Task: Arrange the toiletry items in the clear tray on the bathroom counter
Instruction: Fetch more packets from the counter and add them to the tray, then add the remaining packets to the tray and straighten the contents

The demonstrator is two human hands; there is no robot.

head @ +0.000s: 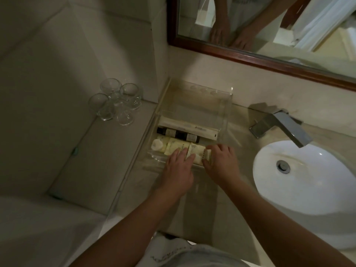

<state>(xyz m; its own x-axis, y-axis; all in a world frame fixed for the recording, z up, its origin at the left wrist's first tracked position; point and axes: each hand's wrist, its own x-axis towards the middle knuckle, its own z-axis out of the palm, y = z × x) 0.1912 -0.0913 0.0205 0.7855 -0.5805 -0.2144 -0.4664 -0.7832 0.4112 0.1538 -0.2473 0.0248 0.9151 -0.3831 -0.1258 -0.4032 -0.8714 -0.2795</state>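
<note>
The tray [228, 105] sits in the middle of the frame on the counter [212, 209], its back against the wall and its left side along the counter's edge. Its items lie in rows in the near half. At the back of them is a long white box [188, 126]. In front of it two dark bottles [179, 134] lie end to end, touching the box. The nearest row holds cream packets [173, 146], with a white round cap [157, 145] at their left end. The far half of the tray shows only clear walls.

Both hands are at the right end of the nearest row, on one packet [196, 153]. The left hand [180, 166] lies over its left part, fingers fairly straight and flat on the packets, thumb against the packet's near side. The right hand [221, 160] grasps the packet's right end, fingers curled over the far side and thumb on the near side. The two hands are just beside each other, not touching.

To the right of the tray are a square metal tap [283, 126] and a white round sink [300, 182]. A cluster of glasses [115, 101] stands on the tiled ledge at centre left, near the tray's far corner. A wood-framed mirror [269, 26] fills the upper right, with both arms reflected in it.
</note>
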